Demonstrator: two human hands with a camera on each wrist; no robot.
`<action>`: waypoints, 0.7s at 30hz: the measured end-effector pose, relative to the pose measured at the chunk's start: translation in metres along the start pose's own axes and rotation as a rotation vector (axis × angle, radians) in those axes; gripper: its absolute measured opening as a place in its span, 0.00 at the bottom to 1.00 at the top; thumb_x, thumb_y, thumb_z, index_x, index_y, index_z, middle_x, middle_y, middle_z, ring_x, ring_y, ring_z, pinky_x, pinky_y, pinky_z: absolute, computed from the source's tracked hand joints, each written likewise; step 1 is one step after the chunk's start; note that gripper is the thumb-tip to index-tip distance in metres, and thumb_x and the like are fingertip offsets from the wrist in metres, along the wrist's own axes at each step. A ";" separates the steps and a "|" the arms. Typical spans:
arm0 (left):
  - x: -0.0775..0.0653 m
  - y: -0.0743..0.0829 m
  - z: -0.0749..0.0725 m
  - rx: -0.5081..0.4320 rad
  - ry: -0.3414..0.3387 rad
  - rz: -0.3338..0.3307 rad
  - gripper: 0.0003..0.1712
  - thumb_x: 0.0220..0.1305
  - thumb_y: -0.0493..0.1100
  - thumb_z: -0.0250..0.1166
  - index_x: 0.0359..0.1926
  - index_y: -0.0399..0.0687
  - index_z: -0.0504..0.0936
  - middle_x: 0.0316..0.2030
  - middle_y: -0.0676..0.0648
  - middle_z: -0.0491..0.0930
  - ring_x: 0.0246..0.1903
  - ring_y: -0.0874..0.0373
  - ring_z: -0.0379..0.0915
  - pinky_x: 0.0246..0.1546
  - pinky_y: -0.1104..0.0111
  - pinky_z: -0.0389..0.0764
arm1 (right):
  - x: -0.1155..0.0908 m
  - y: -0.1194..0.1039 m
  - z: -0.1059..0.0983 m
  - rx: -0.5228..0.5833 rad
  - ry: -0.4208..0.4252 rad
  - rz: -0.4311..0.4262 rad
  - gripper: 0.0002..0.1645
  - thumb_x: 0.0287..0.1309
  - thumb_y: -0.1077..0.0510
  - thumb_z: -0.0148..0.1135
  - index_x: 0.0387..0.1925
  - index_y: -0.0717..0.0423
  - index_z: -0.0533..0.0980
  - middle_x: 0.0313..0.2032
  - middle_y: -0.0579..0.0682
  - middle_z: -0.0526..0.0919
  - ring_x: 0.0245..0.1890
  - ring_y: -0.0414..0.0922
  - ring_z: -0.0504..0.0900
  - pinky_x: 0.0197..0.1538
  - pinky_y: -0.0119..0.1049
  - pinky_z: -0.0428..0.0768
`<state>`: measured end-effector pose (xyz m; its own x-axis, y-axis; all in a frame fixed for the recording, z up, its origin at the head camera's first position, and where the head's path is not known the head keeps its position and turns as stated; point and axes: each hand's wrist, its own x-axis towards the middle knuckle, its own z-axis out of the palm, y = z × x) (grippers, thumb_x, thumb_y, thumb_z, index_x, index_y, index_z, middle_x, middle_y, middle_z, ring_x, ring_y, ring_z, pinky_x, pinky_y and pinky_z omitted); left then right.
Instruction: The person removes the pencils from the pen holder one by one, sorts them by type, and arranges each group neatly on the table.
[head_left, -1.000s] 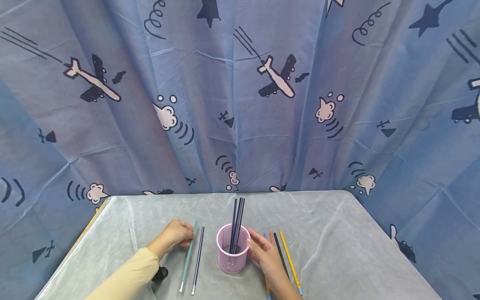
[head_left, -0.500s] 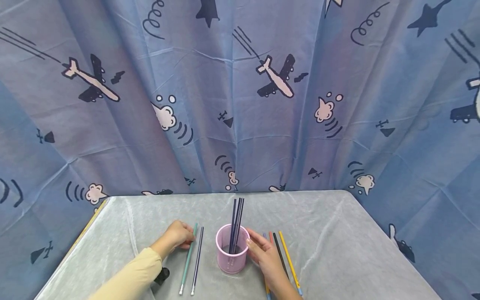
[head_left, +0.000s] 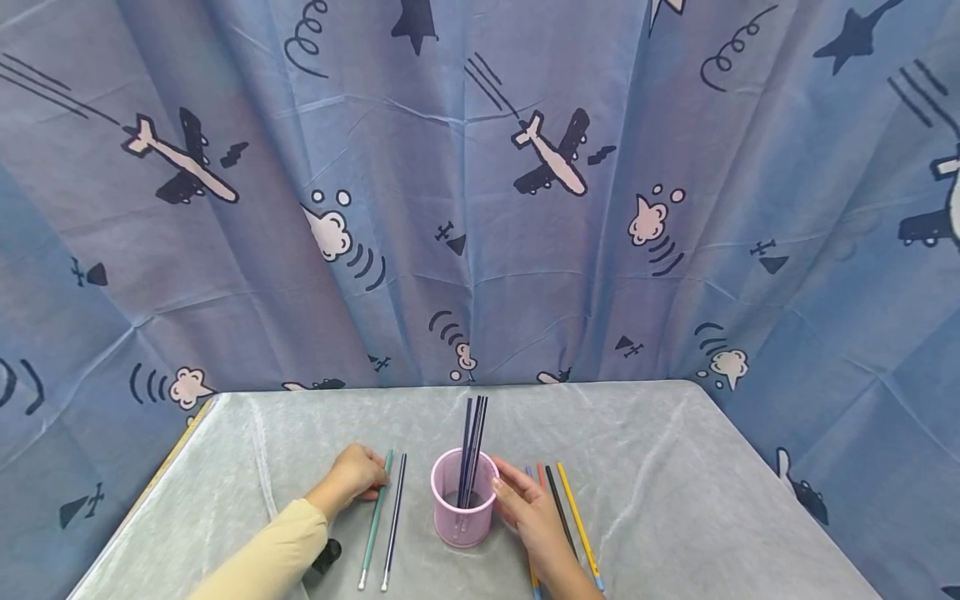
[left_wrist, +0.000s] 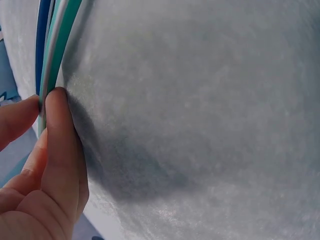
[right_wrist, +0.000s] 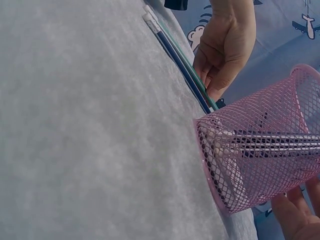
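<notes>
In the head view my left hand (head_left: 358,472) pinches a green pencil (head_left: 377,525) near its far end. The left wrist view shows thumb and fingers on either side of that green pencil (left_wrist: 59,42), which lies low over the cloth. A dark blue pencil (head_left: 394,525) rests just right of it. My right hand (head_left: 534,512) holds the right side of a pink mesh pencil cup (head_left: 462,528), thumb by the rim. Several dark blue pencils (head_left: 470,450) stand in the cup, leaning right at the top. Their lower ends show through the mesh in the right wrist view.
Right of the cup lie a yellow pencil (head_left: 579,525), a black pencil (head_left: 561,508) and others partly hidden by my right forearm. A small black object (head_left: 327,556) sits beside my left sleeve. A grey cloth (head_left: 697,500) covers the table, with a patterned curtain (head_left: 480,208) behind.
My left hand and the green pencil have shifted slightly toward me. The right hand and the cup stay in place.
</notes>
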<state>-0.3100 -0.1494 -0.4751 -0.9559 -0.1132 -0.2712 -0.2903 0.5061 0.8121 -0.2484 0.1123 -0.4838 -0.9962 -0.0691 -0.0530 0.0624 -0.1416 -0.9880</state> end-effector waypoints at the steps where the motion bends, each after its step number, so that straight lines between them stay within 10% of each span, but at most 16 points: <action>1: 0.000 0.000 0.000 0.005 0.005 0.000 0.06 0.52 0.25 0.66 0.33 0.29 0.80 0.21 0.46 0.75 0.19 0.62 0.73 0.20 0.73 0.84 | 0.000 0.000 0.000 -0.002 0.002 0.002 0.33 0.68 0.56 0.59 0.68 0.70 0.65 0.63 0.64 0.76 0.51 0.32 0.81 0.52 0.24 0.82; 21: -0.002 -0.001 -0.001 0.041 0.073 0.060 0.06 0.48 0.24 0.66 0.30 0.30 0.79 0.25 0.41 0.78 0.19 0.59 0.75 0.22 0.71 0.85 | -0.002 0.000 0.001 0.009 0.006 -0.006 0.32 0.68 0.58 0.58 0.68 0.70 0.65 0.63 0.62 0.77 0.49 0.30 0.81 0.52 0.24 0.83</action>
<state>-0.3075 -0.1502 -0.4744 -0.9727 -0.1426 -0.1830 -0.2316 0.5479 0.8038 -0.2467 0.1114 -0.4836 -0.9969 -0.0624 -0.0476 0.0565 -0.1510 -0.9869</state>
